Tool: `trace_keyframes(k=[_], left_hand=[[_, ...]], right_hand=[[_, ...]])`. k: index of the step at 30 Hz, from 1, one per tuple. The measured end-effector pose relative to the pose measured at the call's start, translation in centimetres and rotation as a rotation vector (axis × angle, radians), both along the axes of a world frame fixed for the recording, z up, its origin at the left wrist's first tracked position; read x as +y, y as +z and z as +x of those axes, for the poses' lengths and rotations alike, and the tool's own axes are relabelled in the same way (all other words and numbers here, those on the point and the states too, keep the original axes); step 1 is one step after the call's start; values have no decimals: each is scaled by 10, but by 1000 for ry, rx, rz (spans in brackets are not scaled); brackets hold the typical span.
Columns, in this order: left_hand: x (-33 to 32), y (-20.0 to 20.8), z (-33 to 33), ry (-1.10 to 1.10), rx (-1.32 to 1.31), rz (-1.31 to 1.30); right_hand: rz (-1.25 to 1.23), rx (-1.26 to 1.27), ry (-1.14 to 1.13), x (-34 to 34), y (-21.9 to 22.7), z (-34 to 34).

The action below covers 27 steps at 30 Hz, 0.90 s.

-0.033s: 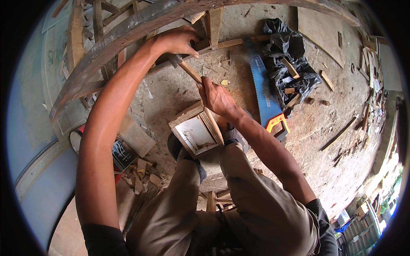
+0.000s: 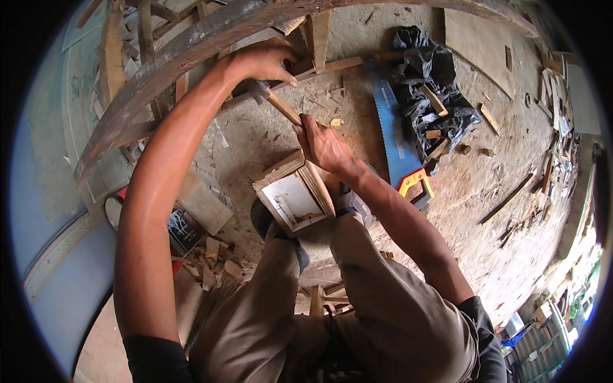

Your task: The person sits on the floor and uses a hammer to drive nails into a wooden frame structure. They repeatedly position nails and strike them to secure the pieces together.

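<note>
My right hand is closed round the wooden handle of a hammer. The hammer's metal head lies just below my left hand, close to a long wooden rail. That hand reaches over to the wooden frame, its thumb and fingers curled about a dark piece of the rail near an upright post. Its fingertips are partly hidden. A curved dark wooden beam arches in front of my left forearm. Between my feet stands a small wooden box with a pale inside, below my right hand.
A blue-bladed handsaw with an orange and black handle lies to the right, beside a crumpled black plastic bag with wood offcuts. Wood scraps pile up by my left leg. A flat board rests at the far right.
</note>
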<state>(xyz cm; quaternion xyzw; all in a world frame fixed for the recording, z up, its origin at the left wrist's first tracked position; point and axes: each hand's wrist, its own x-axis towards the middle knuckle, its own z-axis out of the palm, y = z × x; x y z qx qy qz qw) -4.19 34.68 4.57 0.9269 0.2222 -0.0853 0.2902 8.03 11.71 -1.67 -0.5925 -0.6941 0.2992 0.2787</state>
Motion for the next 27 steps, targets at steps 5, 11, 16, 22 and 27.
trace_keyframes(k=[5, 11, 16, 22, 27], left_hand=[[2, 1, 2, -12, 49, -40], [2, -7, -3, -10, -42, -63], [-2, -1, 0, -15, -82, -101], [-35, -3, -29, 376, -182, -121], [-96, -20, -66, 986, -543, -414]], right_hand=[[124, -25, 66, -12, 0, 4], [-2, 52, 90, -12, 12, 2], [-187, 117, 39, -17, 28, 6], [-307, 117, -28, -65, 26, 47], [-107, 242, -195, -89, 22, 53]])
